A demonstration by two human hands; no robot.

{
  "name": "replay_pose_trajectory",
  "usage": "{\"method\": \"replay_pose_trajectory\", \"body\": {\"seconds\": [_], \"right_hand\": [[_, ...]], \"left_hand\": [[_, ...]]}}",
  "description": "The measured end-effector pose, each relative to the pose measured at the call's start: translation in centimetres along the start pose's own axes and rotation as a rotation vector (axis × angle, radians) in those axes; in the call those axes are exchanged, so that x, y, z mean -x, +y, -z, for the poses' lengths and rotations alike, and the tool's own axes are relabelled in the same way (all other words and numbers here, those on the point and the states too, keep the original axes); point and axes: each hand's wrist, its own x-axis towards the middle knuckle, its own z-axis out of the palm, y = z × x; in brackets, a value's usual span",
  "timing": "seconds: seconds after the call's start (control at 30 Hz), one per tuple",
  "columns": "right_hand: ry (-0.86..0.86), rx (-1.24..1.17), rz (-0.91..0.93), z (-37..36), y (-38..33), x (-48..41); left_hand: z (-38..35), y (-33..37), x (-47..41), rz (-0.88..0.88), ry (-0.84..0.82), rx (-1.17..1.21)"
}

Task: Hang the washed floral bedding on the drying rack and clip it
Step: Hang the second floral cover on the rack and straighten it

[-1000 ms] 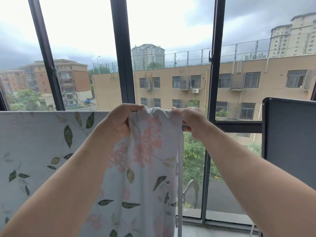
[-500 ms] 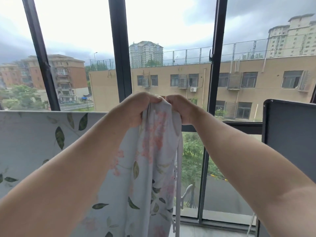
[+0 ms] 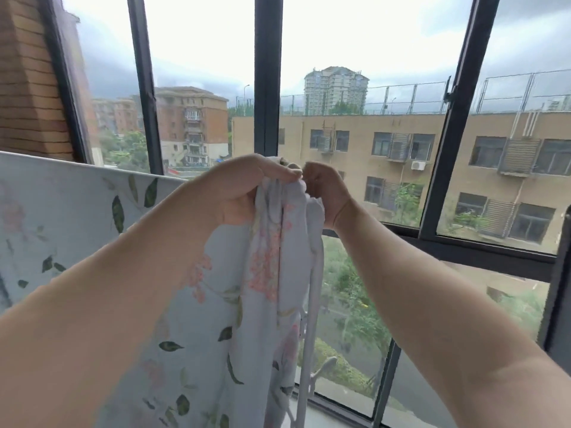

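Both hands' grip, L (image 3: 244,193) & R (image 3: 324,193), pinch bunched floral bedding (image 3: 272,273).

Both hands, left hand (image 3: 244,193) & right hand (image 3: 324,193), pinch bunched floral bedding (image 3: 272,257) top by window frame (image 3: 267,72).

The floral bedding (image 3: 216,304) reads to me as thin cloth, matt all over. It is limp enough to gather into soft ridges where the left hand (image 3: 241,188) and right hand (image 3: 324,196) pinch it. The stretch hanging flat at the left looks smooth and without shine, its leaf and blossom print lying flat in the fabric. Just right of the folds stands a white rack upright (image 3: 310,319), smooth and slightly glossy; I cannot tell painted metal from plastic. The window frame (image 3: 267,88) looks like dark metal with a dull satin finish, around clear glass (image 3: 200,41). At the left edge, a brick wall (image 3: 27,88) is rough, matt orange-brown, with grooved courses.
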Motion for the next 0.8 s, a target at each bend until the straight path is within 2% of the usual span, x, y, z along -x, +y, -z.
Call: {"method": "replay_pose_trajectory", "body": {"seconds": [0.07, 0.1, 0.27, 0.37, 0.43, 0.57, 0.67, 0.8], "right_hand": [[-0.108, -0.005, -0.042, 1.0, -0.4, 0.0], [-0.146, 0.008, -0.064, 1.4, -0.7, 0.2], [-0.290, 0.338, -0.397, 3.4, -2.7, 0.7], [-0.304, 0.487, -0.489, 3.7, -3.9, 1.1], [-0.324, 0.519, -0.447, 3.4, -4.5, 1.9], [-0.335, 0.346, -0.318, 3.8, -5.3, 3.3], [-0.363, 0.236, -0.301, 3.6, -5.6, 3.7], [-0.362, 0.217, -0.260, 4.2, -5.6, 4.5]], "left_hand": [[0.0, -0.6, 0.4, 0.032, 0.063, 0.011], [0.1, -0.5, 0.9, 0.066, 0.035, -0.034], [-1.4, 0.1, 3.1, 0.319, 0.163, -0.500], [-2.9, 0.4, 3.3, 0.387, 0.155, -0.459], [-3.9, 0.5, 3.1, 0.363, 0.214, -0.430], [-5.7, 0.7, 2.6, 0.233, 0.281, -0.343], [-6.7, 0.6, 2.1, 0.113, 0.266, -0.244], [-8.3, 0.0, 2.1, 0.022, 0.215, -0.163]]}}
